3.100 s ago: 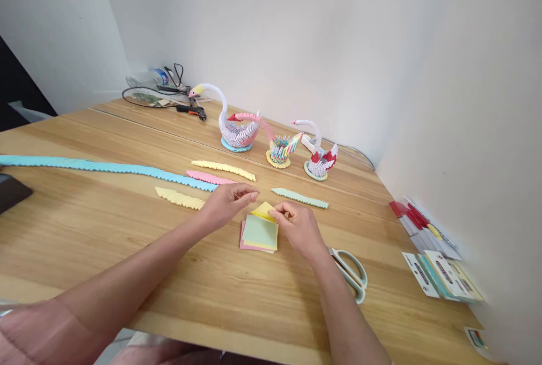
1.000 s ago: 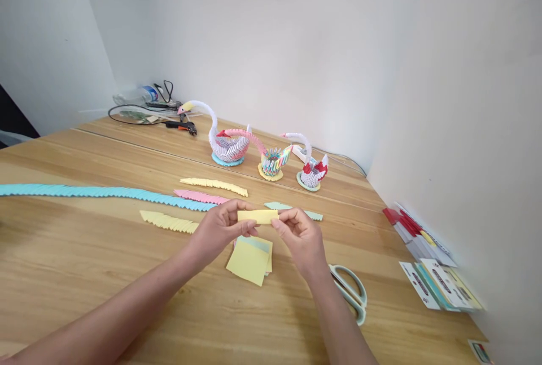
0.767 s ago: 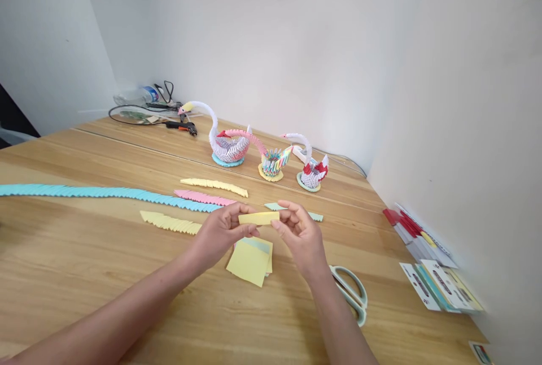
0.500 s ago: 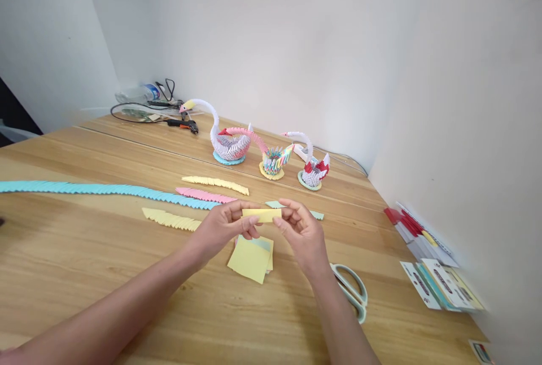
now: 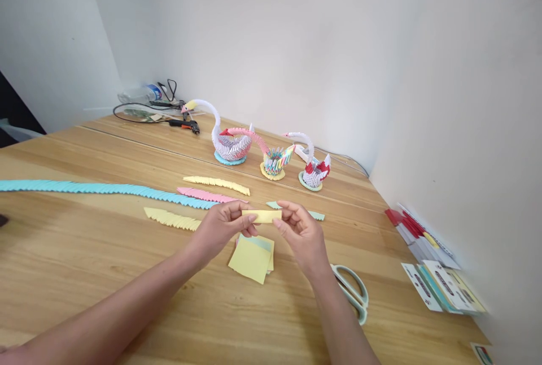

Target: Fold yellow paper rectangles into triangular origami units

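The left hand (image 5: 225, 226) and right hand (image 5: 301, 233) pinch opposite ends of a yellow paper strip (image 5: 263, 217) (a narrow one), above the counter (image 5: 203, 303), near the sticky notes (image 5: 250, 260).

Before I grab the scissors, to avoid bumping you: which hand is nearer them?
Right. The right hand is ahead and left of the scissors; the left hand is farther left, across the folded paper.

Scissors (image 5: 358, 291) right of paper stack (image 5: 249, 260)
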`<action>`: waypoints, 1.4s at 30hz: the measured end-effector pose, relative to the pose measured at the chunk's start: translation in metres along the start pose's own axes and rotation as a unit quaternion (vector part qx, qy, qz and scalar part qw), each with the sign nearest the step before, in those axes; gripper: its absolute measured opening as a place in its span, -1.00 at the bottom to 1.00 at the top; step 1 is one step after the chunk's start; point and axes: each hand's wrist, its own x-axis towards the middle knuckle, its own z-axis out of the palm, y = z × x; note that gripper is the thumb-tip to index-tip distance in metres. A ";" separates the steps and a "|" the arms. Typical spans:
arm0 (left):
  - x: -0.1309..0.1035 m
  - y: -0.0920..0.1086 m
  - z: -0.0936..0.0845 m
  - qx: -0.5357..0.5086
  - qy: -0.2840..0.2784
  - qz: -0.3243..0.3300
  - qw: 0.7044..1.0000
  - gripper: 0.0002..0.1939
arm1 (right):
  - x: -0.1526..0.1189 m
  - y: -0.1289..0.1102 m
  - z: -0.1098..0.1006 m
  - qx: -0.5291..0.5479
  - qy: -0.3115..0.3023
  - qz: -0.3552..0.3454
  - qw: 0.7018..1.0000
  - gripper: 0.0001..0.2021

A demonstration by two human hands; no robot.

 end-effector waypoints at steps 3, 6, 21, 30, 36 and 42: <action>0.000 0.000 0.001 0.003 0.005 -0.001 1.000 -0.81 | 0.000 0.001 0.000 0.001 -0.004 0.001 1.000 -0.68; 0.000 0.000 0.000 0.009 0.010 0.001 1.000 -0.81 | 0.000 0.001 -0.001 0.002 -0.005 0.004 1.000 -0.68; -0.002 -0.010 0.006 0.119 -0.003 0.067 0.991 -0.81 | -0.001 0.005 0.010 0.014 -0.053 0.068 0.996 -0.54; 0.002 -0.004 -0.009 0.147 0.013 0.042 0.988 -0.79 | 0.007 -0.002 -0.015 -0.014 -0.069 0.031 0.997 -0.61; 0.001 -0.009 0.001 0.065 -0.004 0.051 0.997 -0.73 | 0.000 0.001 -0.002 -0.088 -0.049 0.010 0.995 -0.79; -0.001 -0.010 0.008 0.009 -0.033 -0.018 0.999 -0.68 | -0.004 0.001 0.010 -0.038 -0.029 0.018 0.999 -0.70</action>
